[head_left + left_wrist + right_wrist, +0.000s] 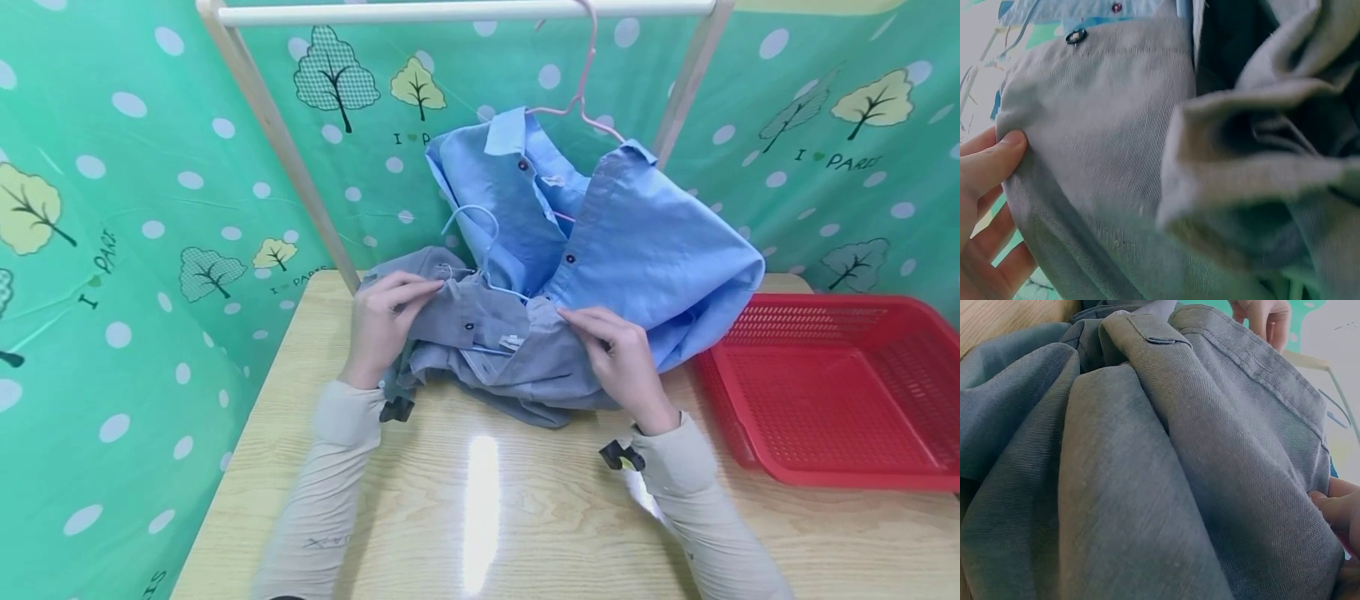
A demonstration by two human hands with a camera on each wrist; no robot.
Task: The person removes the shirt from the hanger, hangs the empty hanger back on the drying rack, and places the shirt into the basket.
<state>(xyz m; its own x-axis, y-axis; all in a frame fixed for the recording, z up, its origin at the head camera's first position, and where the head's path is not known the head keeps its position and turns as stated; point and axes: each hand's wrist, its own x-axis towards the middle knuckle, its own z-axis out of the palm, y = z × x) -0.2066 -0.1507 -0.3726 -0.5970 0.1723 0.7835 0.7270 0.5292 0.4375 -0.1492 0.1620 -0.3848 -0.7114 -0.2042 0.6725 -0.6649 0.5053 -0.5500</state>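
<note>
A grey shirt (558,367) with dark buttons lies bunched over the table, its collar area facing up. The hook of a light blue hanger (496,232) rises from the neck, the rest mostly covered by cloth. My left hand (381,321) pinches the shirt at its left shoulder; in the left wrist view the thumb (1013,147) presses on the fabric's edge. At the opposite shoulder, my right hand (618,354) pinches the cloth between thumb and fingers. Close behind, a blue shirt (667,242) hangs on a pink hanger (582,79).
A rack with a white bar (420,13) and wooden posts stands at the back, bearing the pink hanger. To the right sits a red plastic basket (738,417) on the wooden table (405,508). Green patterned cloth (135,333) covers the wall behind and at left.
</note>
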